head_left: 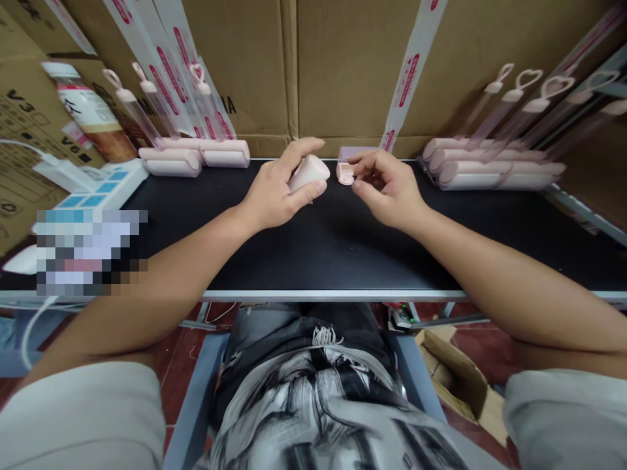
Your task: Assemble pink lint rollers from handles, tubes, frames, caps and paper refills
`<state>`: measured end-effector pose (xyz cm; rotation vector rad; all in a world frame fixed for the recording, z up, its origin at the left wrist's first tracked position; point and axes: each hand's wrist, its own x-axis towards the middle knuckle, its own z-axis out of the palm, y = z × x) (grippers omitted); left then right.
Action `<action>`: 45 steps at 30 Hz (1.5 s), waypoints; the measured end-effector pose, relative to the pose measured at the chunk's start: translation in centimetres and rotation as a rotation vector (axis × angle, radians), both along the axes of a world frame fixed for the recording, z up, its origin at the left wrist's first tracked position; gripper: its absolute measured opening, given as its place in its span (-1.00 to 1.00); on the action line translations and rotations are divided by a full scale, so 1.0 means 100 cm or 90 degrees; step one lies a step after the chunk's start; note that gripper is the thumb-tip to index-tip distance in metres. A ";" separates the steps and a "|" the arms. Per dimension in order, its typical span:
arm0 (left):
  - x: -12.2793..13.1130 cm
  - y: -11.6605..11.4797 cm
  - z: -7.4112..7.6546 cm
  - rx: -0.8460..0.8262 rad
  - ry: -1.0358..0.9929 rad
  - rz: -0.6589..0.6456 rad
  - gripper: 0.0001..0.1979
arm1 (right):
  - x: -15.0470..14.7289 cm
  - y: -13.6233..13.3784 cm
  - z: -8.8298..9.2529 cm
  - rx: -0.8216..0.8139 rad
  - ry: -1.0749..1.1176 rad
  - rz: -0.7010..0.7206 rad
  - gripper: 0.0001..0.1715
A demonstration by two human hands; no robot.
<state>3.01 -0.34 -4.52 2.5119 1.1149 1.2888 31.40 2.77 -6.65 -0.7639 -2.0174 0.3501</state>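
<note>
My left hand (277, 186) is wrapped round a pale pink cylinder (311, 172); its round end faces up and to the right. Just to the right, my right hand (389, 188) pinches a small pink cap-like piece (345, 173) by its side, thumb below and fingertips above. A small gap separates the cylinder from this piece. Behind my right fingers, a pale lilac block-like thing (347, 153) rests at the back of the black table (343, 254), partly hidden by the hand.
Pink cylinders with clear tubes and loop tops stand in a left group (225, 155) and a right group (490, 173). At left are a drink bottle (91, 111), a power strip (105, 186) and a blurred-out item (88, 251). A cardboard wall (337, 72) closes off the back.
</note>
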 end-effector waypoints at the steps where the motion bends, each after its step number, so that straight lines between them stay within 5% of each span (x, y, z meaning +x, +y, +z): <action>1: -0.001 0.000 0.000 0.004 0.002 0.001 -0.27 | 0.003 0.009 -0.003 -0.019 -0.021 -0.034 -0.74; 8: -0.002 -0.003 0.002 -0.053 -0.021 0.045 -0.31 | 0.014 0.051 -0.022 -0.117 -0.247 -0.116 -0.48; 15: -0.001 -0.006 0.004 -0.070 -0.032 0.052 -0.32 | 0.011 0.046 -0.020 -0.091 -0.269 -0.135 -0.72; 21: -0.001 0.004 0.000 -0.085 -0.078 0.075 -0.30 | 0.012 0.048 -0.022 -0.108 -0.338 -0.162 -0.44; 27: -0.001 0.014 -0.002 -0.115 -0.123 0.082 -0.21 | 0.012 0.047 -0.016 -0.118 -0.364 -0.173 -0.57; 31: -0.001 0.019 -0.001 -0.135 -0.162 0.095 -0.20 | 0.011 0.040 -0.010 -0.095 -0.318 -0.165 -0.79; 34: -0.003 0.023 0.001 -0.189 -0.207 0.080 -0.22 | 0.009 0.034 -0.008 -0.142 -0.224 -0.148 -0.65; 38: -0.009 0.027 0.006 -0.285 -0.227 0.045 -0.20 | 0.002 0.024 -0.010 -0.202 -0.073 -0.003 -0.41; 45: -0.004 0.026 0.002 -0.318 -0.230 0.065 -0.09 | -0.017 -0.012 0.000 -0.048 0.121 0.080 -0.32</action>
